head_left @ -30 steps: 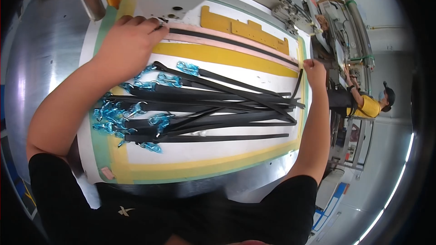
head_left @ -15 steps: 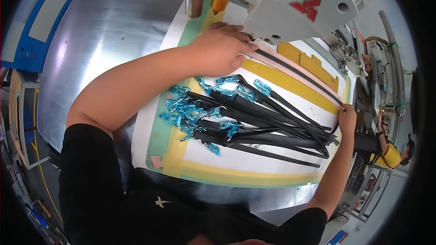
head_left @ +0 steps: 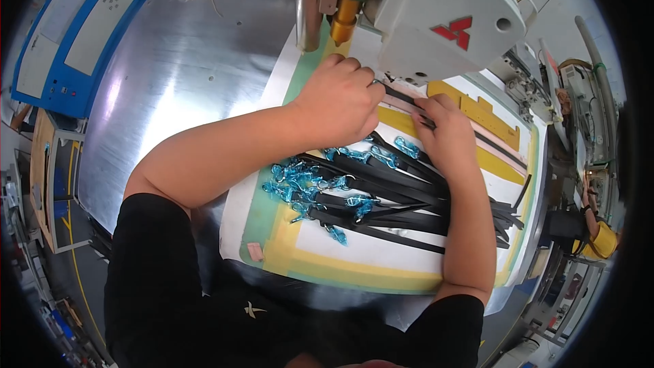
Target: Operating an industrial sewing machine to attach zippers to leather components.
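A long black strap (head_left: 501, 148) lies along a pale pink strip, running from beneath the sewing head toward the right. My left hand (head_left: 340, 100) is closed around its near-left end; the fingertips are partly hidden. Close by, my right hand (head_left: 446, 129) pinches dark strap material between thumb and fingers over the pink strip. Below both hands spreads a pile of black straps (head_left: 388, 178), partly covered by my right forearm. Metal hooks wrapped in blue film (head_left: 300, 180) are bunched at the pile's left ends.
The grey-white machine head (head_left: 436, 20) overhangs my hands, with a brass-coloured nozzle (head_left: 344, 24) beside it. Yellow template plates (head_left: 477, 110) flank the pink strip. A shiny metal table (head_left: 163, 95) extends left toward a blue control box (head_left: 71, 85). Someone in yellow (head_left: 601, 240) is far right.
My right hand has come from the strap's far right end to beside my left hand. My left hand has curled more tightly. The whole view has shifted slightly.
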{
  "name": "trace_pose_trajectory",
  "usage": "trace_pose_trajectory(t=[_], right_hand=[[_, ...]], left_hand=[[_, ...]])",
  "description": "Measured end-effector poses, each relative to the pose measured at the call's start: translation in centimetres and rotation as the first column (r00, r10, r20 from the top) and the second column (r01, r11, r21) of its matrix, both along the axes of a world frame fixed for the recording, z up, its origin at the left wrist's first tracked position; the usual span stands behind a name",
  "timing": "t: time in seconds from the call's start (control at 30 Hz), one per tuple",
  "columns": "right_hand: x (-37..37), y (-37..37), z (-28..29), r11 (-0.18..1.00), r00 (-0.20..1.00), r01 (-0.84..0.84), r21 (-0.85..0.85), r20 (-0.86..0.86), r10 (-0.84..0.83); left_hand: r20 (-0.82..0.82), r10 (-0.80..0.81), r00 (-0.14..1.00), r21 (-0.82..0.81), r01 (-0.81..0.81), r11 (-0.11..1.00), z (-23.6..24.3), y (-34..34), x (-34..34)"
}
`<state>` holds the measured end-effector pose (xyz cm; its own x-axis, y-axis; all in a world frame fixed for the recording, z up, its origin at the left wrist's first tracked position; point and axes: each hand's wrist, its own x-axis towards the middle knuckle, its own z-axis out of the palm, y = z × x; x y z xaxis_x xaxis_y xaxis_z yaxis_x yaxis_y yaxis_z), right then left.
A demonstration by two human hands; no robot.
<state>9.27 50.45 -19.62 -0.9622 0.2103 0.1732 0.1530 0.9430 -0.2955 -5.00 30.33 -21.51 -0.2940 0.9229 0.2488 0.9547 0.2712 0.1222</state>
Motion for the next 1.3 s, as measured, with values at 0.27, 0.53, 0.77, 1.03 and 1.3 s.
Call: trace_pose_trajectory(t=[0.27, 0.53, 0.77, 1.03, 1.3], right_hand=[[0.2, -0.3, -0.8, 0.998, 0.999, -0.033, 0.051, -0.024, 0.034], [0.1, -0.1, -0.4, 0.991, 0.998, -0.066, 0.12, 0.009, 0.066], [0.4, -0.4, -1.0, 0.987, 0.999, -0.054, 0.154, 0.001, 0.054], [-0.5, -0.3, -0.4, 0.978, 0.996, -0.089, 0.191, 0.019, 0.087], [0.0, -0.1, -0.5, 0.978, 0.996, -0.086, 0.188, 0.054, 0.077]], left_hand=[[-0.014, 0.019, 1.0, 0.073, -0.017, 0.997, -0.8, 0.6, -0.4], [0.009, 0.019, 1.0, 0.089, -0.02, 0.996, -0.8, 0.9, -0.6], [0.007, 0.038, 0.999, 0.05, -0.039, 0.998, -1.3, 0.9, 0.0], [-0.013, 0.06, 0.998, 0.028, -0.06, 0.998, -0.7, 0.7, 0.0], [-0.017, 0.053, 0.998, 0.015, -0.053, 0.998, -0.7, 1.0, 0.3]])
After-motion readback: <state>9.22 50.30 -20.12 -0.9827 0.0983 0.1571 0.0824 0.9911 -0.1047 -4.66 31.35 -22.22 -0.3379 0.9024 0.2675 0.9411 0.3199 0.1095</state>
